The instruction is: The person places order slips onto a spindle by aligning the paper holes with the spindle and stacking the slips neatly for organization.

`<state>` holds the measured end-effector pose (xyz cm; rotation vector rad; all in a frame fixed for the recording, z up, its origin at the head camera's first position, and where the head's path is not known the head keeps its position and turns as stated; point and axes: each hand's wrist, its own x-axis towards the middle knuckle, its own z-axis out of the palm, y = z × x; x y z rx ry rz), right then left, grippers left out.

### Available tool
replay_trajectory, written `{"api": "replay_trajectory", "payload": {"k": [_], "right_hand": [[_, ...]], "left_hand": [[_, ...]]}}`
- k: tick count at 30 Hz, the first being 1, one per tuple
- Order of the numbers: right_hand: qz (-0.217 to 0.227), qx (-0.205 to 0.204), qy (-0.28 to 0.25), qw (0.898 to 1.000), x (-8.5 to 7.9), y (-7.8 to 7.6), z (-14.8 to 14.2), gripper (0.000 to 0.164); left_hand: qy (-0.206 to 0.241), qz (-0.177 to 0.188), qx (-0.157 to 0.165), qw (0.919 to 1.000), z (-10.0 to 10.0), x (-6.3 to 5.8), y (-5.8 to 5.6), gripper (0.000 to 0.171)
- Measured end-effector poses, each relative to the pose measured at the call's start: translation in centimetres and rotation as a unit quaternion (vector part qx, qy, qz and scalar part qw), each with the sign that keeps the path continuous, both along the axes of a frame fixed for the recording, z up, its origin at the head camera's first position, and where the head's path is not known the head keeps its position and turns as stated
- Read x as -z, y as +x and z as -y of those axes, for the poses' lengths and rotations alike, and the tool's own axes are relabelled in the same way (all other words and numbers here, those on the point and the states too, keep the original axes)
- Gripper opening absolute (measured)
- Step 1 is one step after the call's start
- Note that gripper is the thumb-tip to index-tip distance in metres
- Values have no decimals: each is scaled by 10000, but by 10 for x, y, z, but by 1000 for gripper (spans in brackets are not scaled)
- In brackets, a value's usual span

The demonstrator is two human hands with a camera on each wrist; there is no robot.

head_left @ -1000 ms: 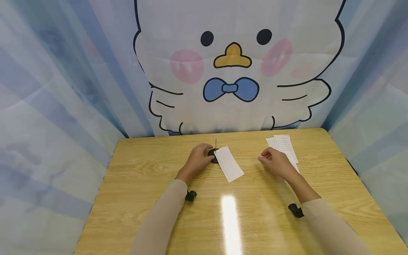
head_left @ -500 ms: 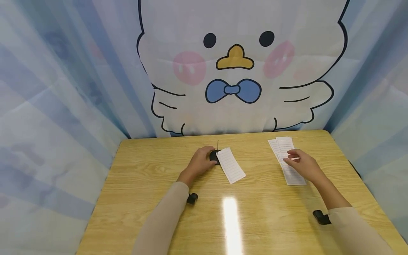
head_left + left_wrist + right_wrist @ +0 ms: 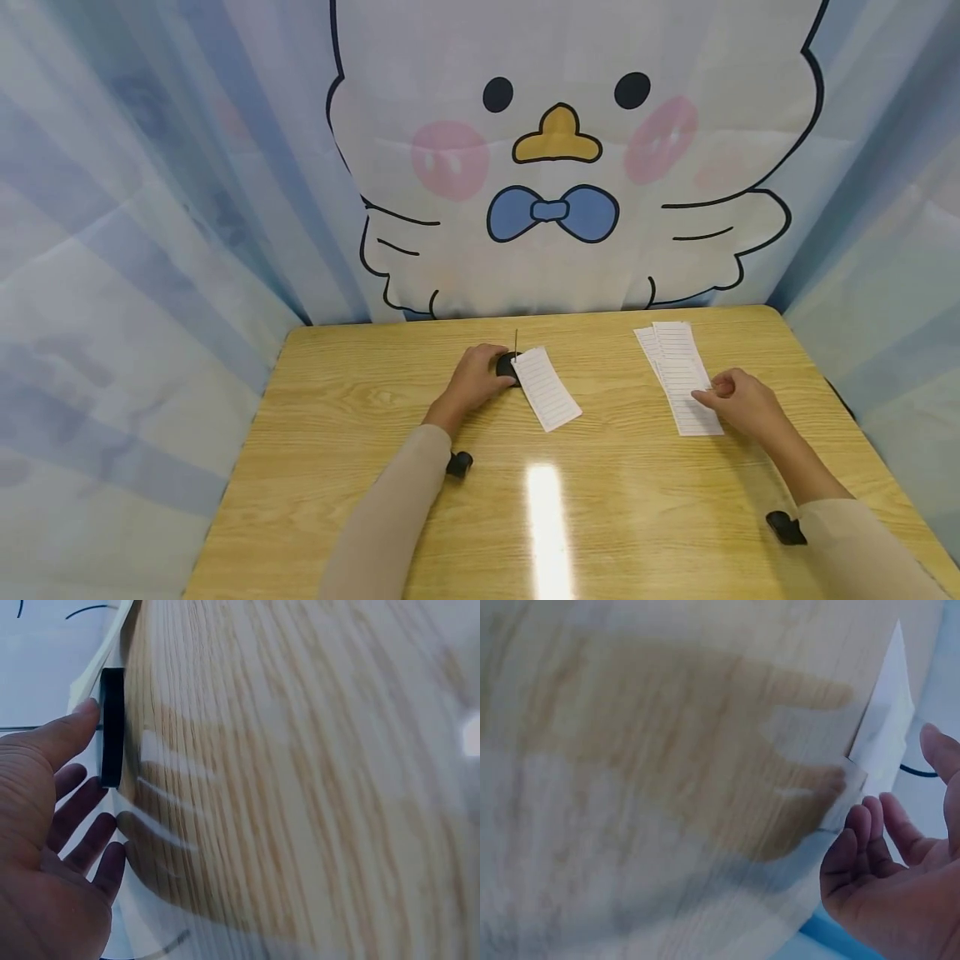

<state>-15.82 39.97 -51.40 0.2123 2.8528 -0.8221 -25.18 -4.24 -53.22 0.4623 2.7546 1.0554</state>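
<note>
My left hand (image 3: pixel 474 379) grips the round black base (image 3: pixel 506 367) of a paper spike, its thin rod (image 3: pixel 516 340) standing upright. In the left wrist view the thumb and a finger lie at opposite sides of the base (image 3: pixel 112 727). A lined white slip (image 3: pixel 547 392) is on the spike near its corner and slants toward me. My right hand (image 3: pixel 750 408) is over the right edge of loose lined slips (image 3: pixel 678 375), fingers loosely bent. The right wrist view shows the slips (image 3: pixel 885 720) beyond the fingertips, with no paper visibly between them.
The wooden table (image 3: pixel 600 517) reaches back to a curtain (image 3: pixel 547 275) printed with a cartoon bird. Black cameras (image 3: pixel 786 528) sit at both wrists. A bright reflection lies on the table's front middle.
My right hand has moved right, from beside the spike's slip, across the loose slips to their right edge. My left hand stays at the spike's base. The view shifts slightly.
</note>
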Motion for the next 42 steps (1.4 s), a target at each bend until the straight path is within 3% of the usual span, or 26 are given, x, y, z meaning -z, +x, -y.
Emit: {"api": "replay_trajectory", "payload": {"k": [8,19,31,42], "right_hand": [[68,64,129,9999,7,6,0,70],[-103,14,181,9998,9,8,7,53],[-10,81,88,9999,10,7,9,42],[-215,-5,-72,9997,10,11,8,36]], "left_hand": [[-264,-42,-55,9996,-3,2,-1,53],[-300,28,-140,9994,-5,2,-2,53],[-315,-3,-171,9994,-5,3,-2,53],[-226,-17,-139,9996,-4,3,-1,52]]}}
